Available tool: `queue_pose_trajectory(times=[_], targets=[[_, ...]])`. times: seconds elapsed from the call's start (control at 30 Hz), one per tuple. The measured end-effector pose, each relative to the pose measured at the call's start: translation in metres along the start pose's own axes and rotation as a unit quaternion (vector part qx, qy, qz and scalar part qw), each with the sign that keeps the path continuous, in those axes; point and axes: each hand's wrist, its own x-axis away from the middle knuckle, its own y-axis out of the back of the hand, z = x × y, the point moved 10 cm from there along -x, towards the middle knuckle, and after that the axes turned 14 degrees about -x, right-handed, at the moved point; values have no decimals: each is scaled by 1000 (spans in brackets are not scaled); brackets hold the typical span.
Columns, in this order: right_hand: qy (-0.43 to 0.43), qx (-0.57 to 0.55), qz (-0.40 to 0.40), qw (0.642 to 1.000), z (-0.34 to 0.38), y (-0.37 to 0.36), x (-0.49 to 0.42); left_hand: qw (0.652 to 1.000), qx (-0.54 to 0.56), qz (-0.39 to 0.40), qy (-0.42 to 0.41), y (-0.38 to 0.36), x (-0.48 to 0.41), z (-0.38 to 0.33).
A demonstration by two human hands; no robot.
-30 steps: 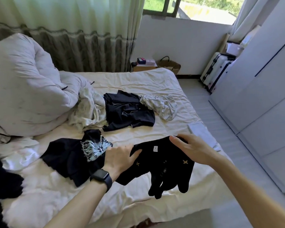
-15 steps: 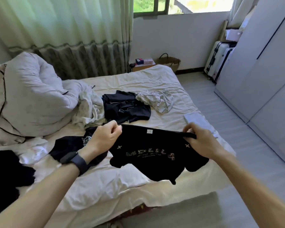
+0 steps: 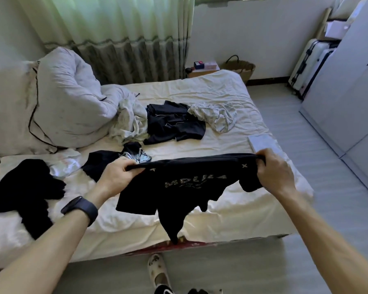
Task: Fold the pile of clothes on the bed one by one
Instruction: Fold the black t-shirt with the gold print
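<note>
Rumpled bed (image 3: 210, 92) (cream sheet) beside grey floor (image 3: 327, 187)

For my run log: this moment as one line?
item: black T-shirt | left hand: grips one end | right hand: grips other end | state: unfolded, over bed

Black shirt (image 3: 189, 183) matt cloth; bed sheet (image 3: 221, 92) creased cream cloth.
</note>
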Motion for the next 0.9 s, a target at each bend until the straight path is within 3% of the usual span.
queue_pose_trajectory(times=[0.07,0.13,0.17,0.3,0.43,0.53,0.73,0.9], targets=[[-41,61,64,995,-16,-18,4,997,25,55,41,-14,5,10],[-96,114,156,976,-35,-40,14,993,-19,109,37,-26,14,9],[-103,101,164,976,-38,-44,19,992,-31,119,35,-29,18,9],[-70,-11,46,996,-35,-26,32,993,31,88,77,-25,40,23],[-134,-40,79,987,-61,-33,65,984,121,82,100,-40,80,31],[-126,-99,98,982,-65,-34,90,974,168,94,121,-52,105,39],[-135,-151,201,958,-83,-48,99,964,159,94,190,-67,115,74],[-151,-144,172,963,-84,-65,63,957,190,92,201,-83,80,76]])
